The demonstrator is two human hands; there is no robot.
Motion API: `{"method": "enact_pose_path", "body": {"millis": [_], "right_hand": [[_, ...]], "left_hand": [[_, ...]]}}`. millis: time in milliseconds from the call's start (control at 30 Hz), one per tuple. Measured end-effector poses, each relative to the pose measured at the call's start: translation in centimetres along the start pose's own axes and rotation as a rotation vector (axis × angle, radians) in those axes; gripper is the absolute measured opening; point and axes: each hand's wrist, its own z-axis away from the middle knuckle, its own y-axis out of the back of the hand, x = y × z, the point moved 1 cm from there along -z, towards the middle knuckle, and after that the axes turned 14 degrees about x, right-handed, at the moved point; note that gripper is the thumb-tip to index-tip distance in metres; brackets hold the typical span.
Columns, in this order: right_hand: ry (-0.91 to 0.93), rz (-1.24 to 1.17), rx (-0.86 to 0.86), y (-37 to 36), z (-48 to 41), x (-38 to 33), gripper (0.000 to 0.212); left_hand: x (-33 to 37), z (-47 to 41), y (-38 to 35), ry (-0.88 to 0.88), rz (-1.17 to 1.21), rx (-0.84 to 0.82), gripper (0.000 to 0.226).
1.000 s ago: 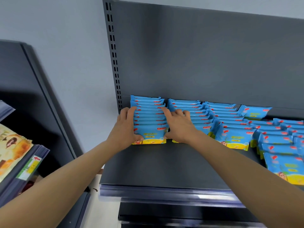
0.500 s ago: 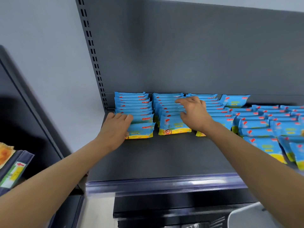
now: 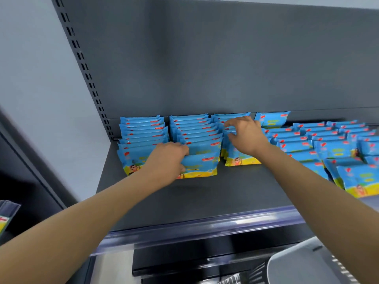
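Blue and yellow snack packets stand in rows on a dark grey shelf [image 3: 215,195]. My left hand [image 3: 167,158] grips the front packet of the second row [image 3: 200,166], fingers curled over its top edge and thumb on its face. The first row [image 3: 141,136] stands just left of that hand. My right hand [image 3: 245,134] reaches over the third row [image 3: 239,160], its fingers and thumb curled round the tops of packets further back in that row. How many packets it holds is hidden.
Further packets [image 3: 328,144] lie in looser, leaning rows to the right, some near the shelf's front edge. One packet [image 3: 272,119] stands against the back panel. A clear price rail [image 3: 205,227] runs along the front. A pale bin [image 3: 307,263] sits below right.
My left hand moved right from the first row to the second row's front packet. My right hand shifted from the second row to the third. The view tilted slightly.
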Motion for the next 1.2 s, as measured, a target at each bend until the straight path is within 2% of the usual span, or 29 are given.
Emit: {"method": "enact_pose_path", "body": {"millis": [267,400,700,833,1200], "right_hand": [[-0.169,0.041,0.014,1.7,2.0,8.2,0.04],[-0.154,0.021,-0.03,1.4,2.9,10.6,0.043],[-0.014,-0.01,-0.099,-0.5,2.3,11.5,0.057],[-0.024,-0.087,-0.09,-0.8,1.7,11.5,0.052],[-0.135,-0.073,-0.014,2.0,5.4,12.3,0.039]], "left_hand": [[8.9,-4.9,-5.0,-0.145,0.025,0.013,0.028],[10.9,-6.5,-6.4,-0.16,-0.007,0.073,0.024],[11.3,-7.5,-8.6,-0.085,-0.073,0.165,0.034],[11.2,-7.6,-8.8,-0.083,-0.03,0.218,0.05],[11.0,-7.1,-9.4,-0.095,-0.071,0.247,0.05]]}}
